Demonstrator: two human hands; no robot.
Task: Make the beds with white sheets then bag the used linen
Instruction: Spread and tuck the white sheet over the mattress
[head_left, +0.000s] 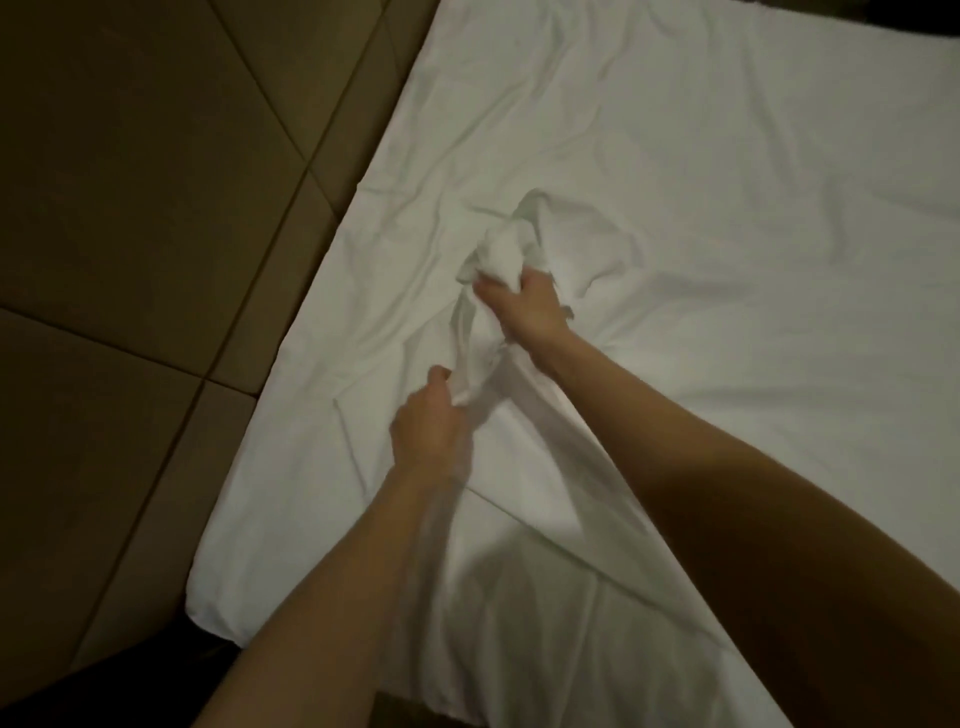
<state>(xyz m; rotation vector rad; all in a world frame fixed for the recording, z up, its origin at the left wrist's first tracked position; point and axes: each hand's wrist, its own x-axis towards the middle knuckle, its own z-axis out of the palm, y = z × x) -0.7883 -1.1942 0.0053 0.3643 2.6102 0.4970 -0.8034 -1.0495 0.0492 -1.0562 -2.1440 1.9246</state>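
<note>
Hands (524, 306) bunch sheet (675, 182) mid-bed.

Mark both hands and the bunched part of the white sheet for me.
left hand (428, 426), head view, back of the hand
right hand (527, 304), head view, back of the hand
bunched white sheet (501, 257), head view, top of the gathered wad above the right hand's fingers

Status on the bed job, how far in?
Done: a white sheet already covers the mattress, though wrinkled. In hand: the left hand and right hand both grip a bunched white cloth above the sheet. Left: smoothing the sheet and bagging; no bag or other bed is in view.
</note>
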